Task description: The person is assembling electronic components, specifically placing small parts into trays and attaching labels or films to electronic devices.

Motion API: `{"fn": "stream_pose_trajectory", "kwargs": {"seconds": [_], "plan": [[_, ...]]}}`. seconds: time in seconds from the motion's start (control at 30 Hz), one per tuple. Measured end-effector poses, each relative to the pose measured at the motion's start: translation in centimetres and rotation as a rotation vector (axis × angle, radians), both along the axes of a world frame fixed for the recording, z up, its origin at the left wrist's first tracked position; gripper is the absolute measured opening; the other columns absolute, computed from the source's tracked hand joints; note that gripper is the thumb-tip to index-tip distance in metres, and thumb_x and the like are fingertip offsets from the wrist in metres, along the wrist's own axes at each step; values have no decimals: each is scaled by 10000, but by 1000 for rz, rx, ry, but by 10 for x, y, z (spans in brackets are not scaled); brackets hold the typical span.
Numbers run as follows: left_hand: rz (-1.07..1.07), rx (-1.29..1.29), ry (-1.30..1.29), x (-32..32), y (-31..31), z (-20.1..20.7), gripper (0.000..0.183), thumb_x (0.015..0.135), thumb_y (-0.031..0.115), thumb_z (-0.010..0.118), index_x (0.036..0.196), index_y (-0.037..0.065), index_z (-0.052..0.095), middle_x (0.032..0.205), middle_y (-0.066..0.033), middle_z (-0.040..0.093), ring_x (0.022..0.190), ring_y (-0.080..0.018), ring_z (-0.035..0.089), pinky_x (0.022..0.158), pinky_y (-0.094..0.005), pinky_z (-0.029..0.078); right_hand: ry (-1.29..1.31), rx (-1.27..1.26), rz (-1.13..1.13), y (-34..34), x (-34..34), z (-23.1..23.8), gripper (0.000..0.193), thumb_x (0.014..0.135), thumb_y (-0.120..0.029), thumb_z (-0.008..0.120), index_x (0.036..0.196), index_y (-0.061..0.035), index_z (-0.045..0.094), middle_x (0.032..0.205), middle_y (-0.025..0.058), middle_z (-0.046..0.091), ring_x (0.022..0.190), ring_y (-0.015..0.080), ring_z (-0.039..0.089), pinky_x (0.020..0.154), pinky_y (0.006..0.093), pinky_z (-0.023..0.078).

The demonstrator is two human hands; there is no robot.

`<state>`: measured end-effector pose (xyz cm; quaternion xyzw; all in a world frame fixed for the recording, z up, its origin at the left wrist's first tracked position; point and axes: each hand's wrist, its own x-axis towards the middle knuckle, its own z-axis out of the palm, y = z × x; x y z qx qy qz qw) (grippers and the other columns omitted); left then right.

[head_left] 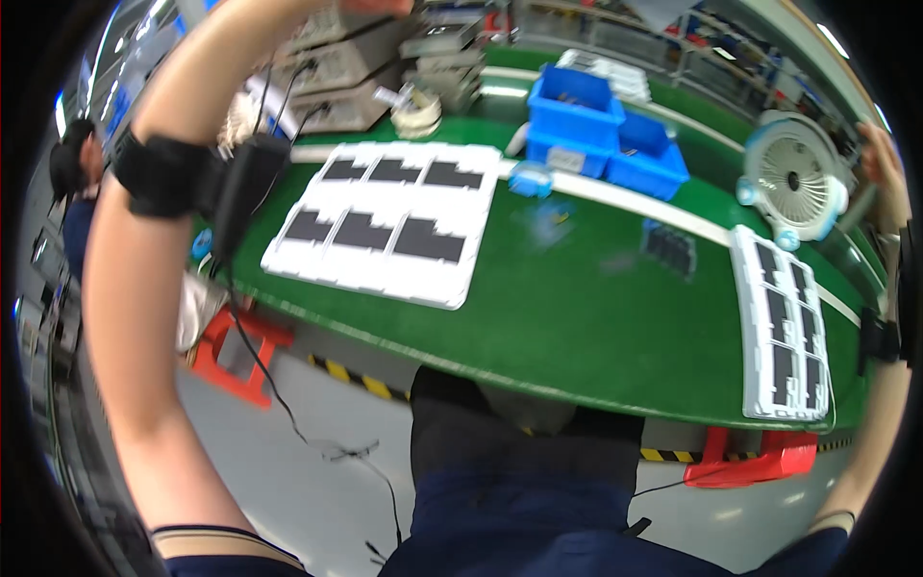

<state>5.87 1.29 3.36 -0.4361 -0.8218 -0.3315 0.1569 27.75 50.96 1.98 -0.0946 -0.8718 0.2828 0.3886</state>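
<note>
Both my arms are raised to the sides of the view. My left hand [377,5] shows only in part at the top edge, above the stacked grey equipment; its fingers are cut off. My right hand [883,165] is up at the far right edge, beside the white fan [794,181], and its fingers are too blurred to read. I see nothing held in either hand. On the green table [577,327] below lie a white tray [385,196] with several dark flat pieces at the left and a second such white tray [757,332] at the right.
Blue bins [577,111] stand at the back middle, with a small blue round item [530,179] in front. A dark ribbed piece [669,248] lies on the table. Grey equipment [336,72] is stacked back left. Red stools [240,356] stand below; another person [82,192] is at far left.
</note>
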Motion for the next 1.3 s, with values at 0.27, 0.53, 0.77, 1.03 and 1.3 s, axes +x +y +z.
{"fn": "stream_pose_trajectory", "kwargs": {"seconds": [0.27, 0.53, 0.77, 1.03, 1.3], "plan": [[-55, -115, -83, -62, 66, -176, 572, 686, 219, 723, 1197, 66, 518, 785, -116, 649, 716, -209, 637, 663, -330, 509, -639, -749, 505, -111, -47, -148, 255, 816, -266, 630, 1006, -96, 620, 830, 48, 640, 708, 129, 609, 607, 256, 515], [-19, -356, -123, -79, 120, -241, 343, 643, 228, 746, 944, 89, 662, 943, -191, 572, 902, -340, 560, 812, -376, 465, -759, -920, 617, -145, -94, -206, 343, 877, -319, 589, 1169, -142, 561, 947, 8, 622, 814, 82, 603, 701, 229, 507], [19, -280, -98, -46, 115, -214, 181, 742, 219, 680, 870, 95, 648, 844, -92, 612, 774, -268, 598, 693, -378, 465, -650, -1072, 915, -148, -94, -220, 406, 896, -265, 571, 1245, -73, 492, 1046, 73, 618, 886, 116, 610, 754, 237, 506], [-613, -58, -874, 15, 111, -192, 188, 853, 191, 619, 960, 36, 628, 805, -19, 609, 682, -86, 527, 614, -250, 430, -685, -916, 1024, -159, -83, -216, 377, 887, -222, 579, 1206, -27, 528, 1123, 108, 600, 930, 148, 599, 784, 268, 492], [-508, 71, -768, 5, 124, -227, 184, 858, 165, 621, 984, 31, 629, 800, -2, 631, 683, -50, 536, 636, -210, 442, -611, -1041, 765, -190, -100, -224, 390, 842, -339, 641, 1131, -80, 608, 962, 9, 627, 812, 79, 562, 672, 218, 469]]}}
